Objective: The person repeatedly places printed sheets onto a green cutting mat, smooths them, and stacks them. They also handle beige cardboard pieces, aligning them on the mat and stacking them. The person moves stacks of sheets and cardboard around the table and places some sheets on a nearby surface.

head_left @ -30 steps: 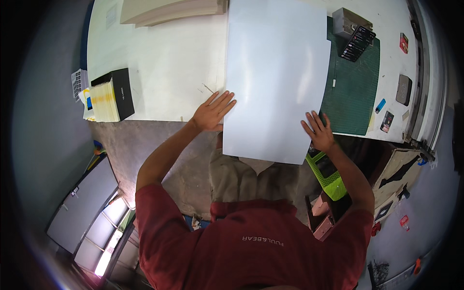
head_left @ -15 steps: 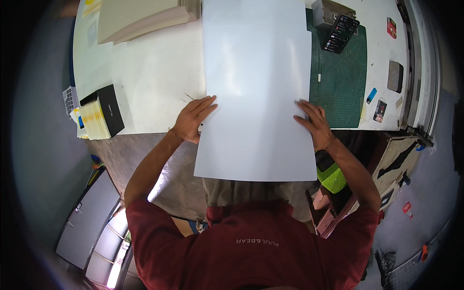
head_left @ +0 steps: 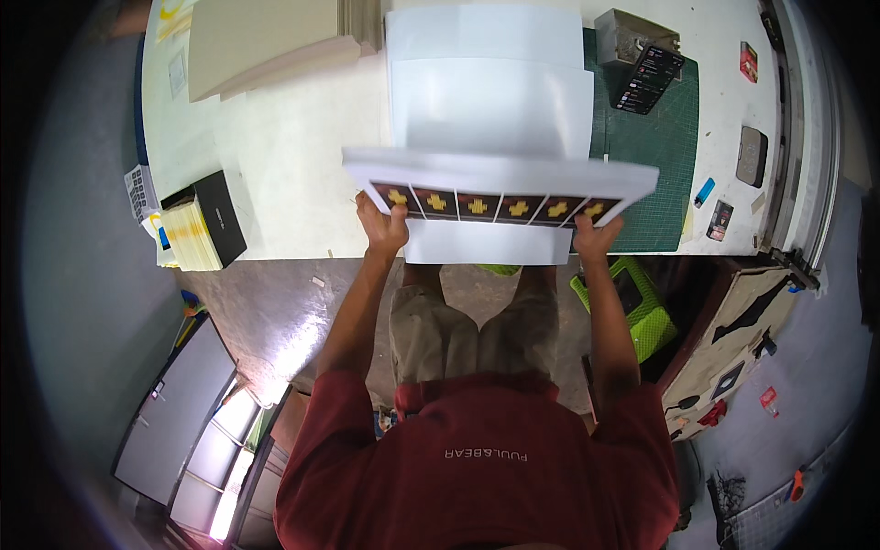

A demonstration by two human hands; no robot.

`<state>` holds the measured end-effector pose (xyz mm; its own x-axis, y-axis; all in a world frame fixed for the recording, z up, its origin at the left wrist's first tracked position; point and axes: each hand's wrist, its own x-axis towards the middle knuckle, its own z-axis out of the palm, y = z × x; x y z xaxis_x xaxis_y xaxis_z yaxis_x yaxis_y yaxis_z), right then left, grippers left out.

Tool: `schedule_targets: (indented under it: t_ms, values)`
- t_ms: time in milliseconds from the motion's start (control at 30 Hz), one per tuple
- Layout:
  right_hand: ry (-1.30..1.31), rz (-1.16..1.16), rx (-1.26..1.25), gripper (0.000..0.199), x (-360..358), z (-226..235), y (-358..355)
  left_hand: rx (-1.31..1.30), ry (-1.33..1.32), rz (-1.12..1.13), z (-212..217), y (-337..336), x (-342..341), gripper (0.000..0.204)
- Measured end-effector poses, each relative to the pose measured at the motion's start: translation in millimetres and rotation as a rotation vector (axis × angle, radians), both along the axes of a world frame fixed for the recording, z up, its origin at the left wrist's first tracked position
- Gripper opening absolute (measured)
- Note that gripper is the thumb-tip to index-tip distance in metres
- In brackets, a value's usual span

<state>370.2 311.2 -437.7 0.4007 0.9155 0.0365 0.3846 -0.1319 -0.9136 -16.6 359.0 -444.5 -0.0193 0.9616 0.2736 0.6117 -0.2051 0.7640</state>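
My left hand (head_left: 382, 225) and right hand (head_left: 598, 236) are closed on opposite ends of a tilted printed sheet (head_left: 495, 183), thumbs on the patterned face, near white sheets (head_left: 490, 101).

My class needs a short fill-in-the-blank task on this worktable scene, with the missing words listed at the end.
1. The left hand and right hand hold printed paper bearing cross-like shapes coloured ____.
2. The cutting mat is coloured ____.
3. The blue lighter lies to the ____ of the cutting mat.
Missing words: yellow; green; right.
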Motion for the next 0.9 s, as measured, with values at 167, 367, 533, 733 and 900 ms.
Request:
schedule_targets:
  t_ms: [167,367,533,733,900]
  values:
    - [0.013,-0.163,-0.096,0.045,-23.0,47.1,57.7,-0.264,0.132,0.165,61.7,46.9,26.9,0.046]
    - [-0.292,-0.252,-0.313,0.06,-28.3,95.9,94.9,-0.558,0.201,0.365,107.2,73.2,47.8,0.061]
    - [-0.546,-0.292,-0.461,0.082,-29.3,105.8,123.1,-0.59,0.311,0.429,123.5,96.7,53.2,0.066]
    - [-0.478,-0.315,-0.402,0.081,-26.5,112.4,112.6,-0.565,0.37,0.49,120.7,94.8,72.6,0.071]
    - [-0.606,-0.272,-0.45,0.075,-12.1,109.5,120.2,-0.712,0.474,0.468,130.6,103.0,77.0,0.076]
